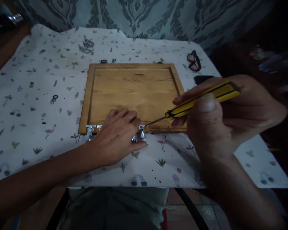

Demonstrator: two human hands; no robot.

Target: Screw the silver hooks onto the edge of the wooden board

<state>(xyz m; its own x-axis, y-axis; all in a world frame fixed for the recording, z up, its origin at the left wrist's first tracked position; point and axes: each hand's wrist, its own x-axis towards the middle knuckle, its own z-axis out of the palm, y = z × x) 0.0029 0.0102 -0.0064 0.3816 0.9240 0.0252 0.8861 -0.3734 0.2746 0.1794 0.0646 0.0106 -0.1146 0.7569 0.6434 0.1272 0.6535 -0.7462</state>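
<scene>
Right hand (pixel 211 121) pinches the yellow-and-black handle of a screwdriver (pixel 194 102) between thumb and fingers, its shaft reaching a metal hinge (pixel 141 134) on the near edge of a framed wooden panel (pixel 134 92). Left hand (pixel 118 135) grips that hinge between curled fingers and thumb. Panel lies flat on a patterned tablecloth (pixel 50 111), left of dark-framed glasses (pixel 194 61).

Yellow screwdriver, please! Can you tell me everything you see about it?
The screwdriver has a chunky yellow handle with black stripes, probably plastic, and a thin, straight shaft that looks like metal. The right hand grips the handle. It slants down to the left, its tip at a shiny metal fitting on the wooden panel's near edge. The tip's shape is too small to tell.
</scene>
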